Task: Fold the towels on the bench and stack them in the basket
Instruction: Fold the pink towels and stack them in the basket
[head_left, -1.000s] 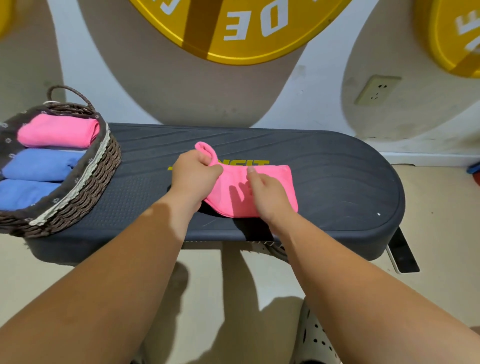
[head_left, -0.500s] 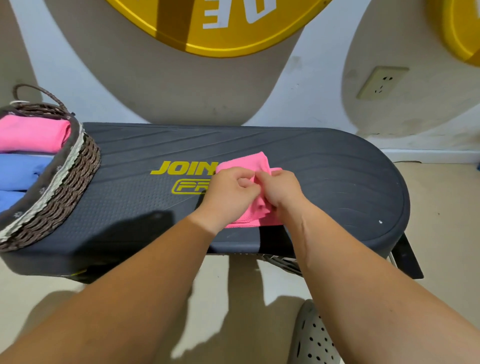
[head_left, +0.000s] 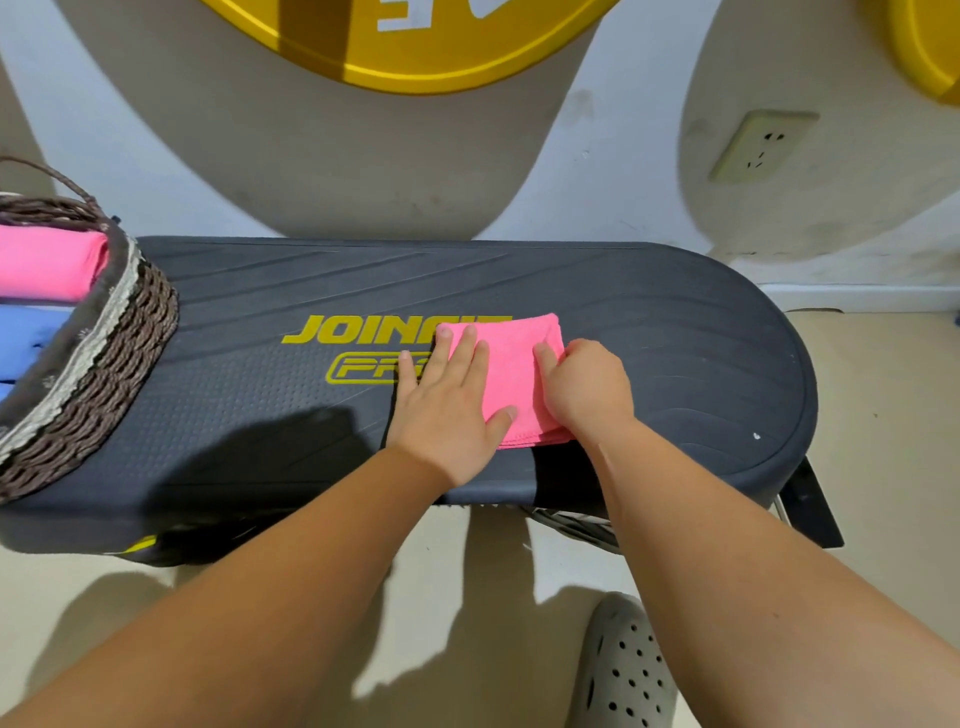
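A small folded bright pink towel (head_left: 511, 376) lies near the middle of a long dark grey rubber-topped bench (head_left: 675, 332), partly covering yellow lettering. The left hand (head_left: 449, 410) lies flat with fingers spread, pressing the towel's left half. The right hand (head_left: 584, 387) is curled at the towel's right edge, thumb on top; whether it pinches the cloth I cannot tell. At nine o'clock, a brown woven wicker basket (head_left: 111, 353) sits on the bench end, holding a folded pink towel (head_left: 47, 262) and blue towels (head_left: 26, 338).
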